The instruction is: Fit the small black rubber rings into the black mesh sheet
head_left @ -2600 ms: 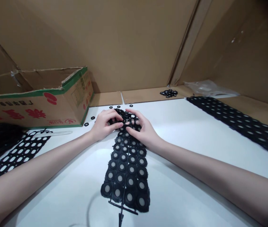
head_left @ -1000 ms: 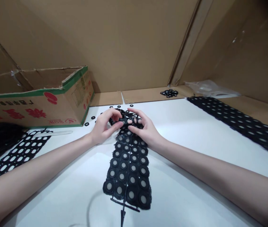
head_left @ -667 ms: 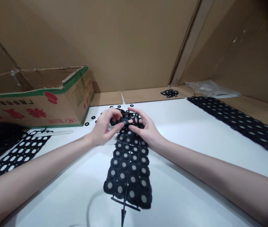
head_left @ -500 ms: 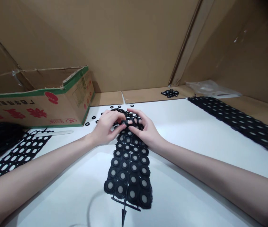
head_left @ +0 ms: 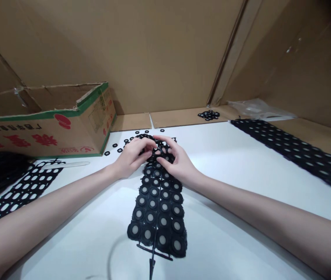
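Observation:
A black moulded strip carrying rows of round rings with pale centres lies lengthwise on the white table. Both hands rest on its far end. My left hand has its fingers curled and pinched on a ring at the strip's far edge. My right hand presses bent fingers onto the rings beside it. Several loose black rings lie scattered just beyond the fingertips.
An open cardboard box with green trim stands at the left. Emptied black strips lie at the left and another long strip at the right. A small heap of rings and clear plastic sit at the back. Cardboard walls surround the table.
The hands have stayed at the strip's far end, fingers shifting from ring to ring. More loose rings now lie beyond the left hand. The strip has shifted slightly.

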### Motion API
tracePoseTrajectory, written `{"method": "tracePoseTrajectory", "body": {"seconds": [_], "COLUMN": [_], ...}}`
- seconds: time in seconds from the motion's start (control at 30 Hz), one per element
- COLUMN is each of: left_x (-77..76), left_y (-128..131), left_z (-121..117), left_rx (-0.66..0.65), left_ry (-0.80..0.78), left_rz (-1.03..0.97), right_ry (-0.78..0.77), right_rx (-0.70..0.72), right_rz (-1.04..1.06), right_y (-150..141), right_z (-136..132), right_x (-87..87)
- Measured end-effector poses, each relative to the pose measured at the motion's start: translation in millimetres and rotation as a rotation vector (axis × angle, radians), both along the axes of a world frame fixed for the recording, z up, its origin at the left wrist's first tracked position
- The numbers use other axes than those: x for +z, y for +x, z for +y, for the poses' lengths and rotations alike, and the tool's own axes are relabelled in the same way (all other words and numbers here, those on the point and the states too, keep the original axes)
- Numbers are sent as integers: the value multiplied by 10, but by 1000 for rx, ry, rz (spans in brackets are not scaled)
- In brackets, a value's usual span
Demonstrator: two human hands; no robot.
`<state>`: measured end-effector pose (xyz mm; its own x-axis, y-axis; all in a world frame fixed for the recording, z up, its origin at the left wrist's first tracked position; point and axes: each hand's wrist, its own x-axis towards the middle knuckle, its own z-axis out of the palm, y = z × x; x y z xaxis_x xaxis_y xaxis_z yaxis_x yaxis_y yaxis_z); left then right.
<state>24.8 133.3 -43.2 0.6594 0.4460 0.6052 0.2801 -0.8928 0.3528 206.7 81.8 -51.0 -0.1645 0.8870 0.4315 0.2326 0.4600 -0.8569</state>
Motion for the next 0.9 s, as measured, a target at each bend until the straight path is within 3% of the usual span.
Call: {"method": "tracePoseTrajectory", "body": {"seconds": [0.13,0.43,0.7,0.8,0.9], "left_x": [-14,12,-66,-82,-104], "left_y": [0,23,12,-5,-56], "left_z": [15,7,137,216,345], "left_rx": [-57,-42,6,72,240], "left_ry": [-128,-222,-459,-451,-395], "left_rz": [-39,-96,-431,-515,-659], "right_ry": [3,-1,-34,-64,-85], "right_rx": [1,-2,-2,-3,-11], "right_rz": [3,-9,24,32,20], "right_y": [-2,-10,-17,-19,-21], "right_z": [9,-3,-9,-14,-39], "right_x": [-3,7,2,-3,4]}}
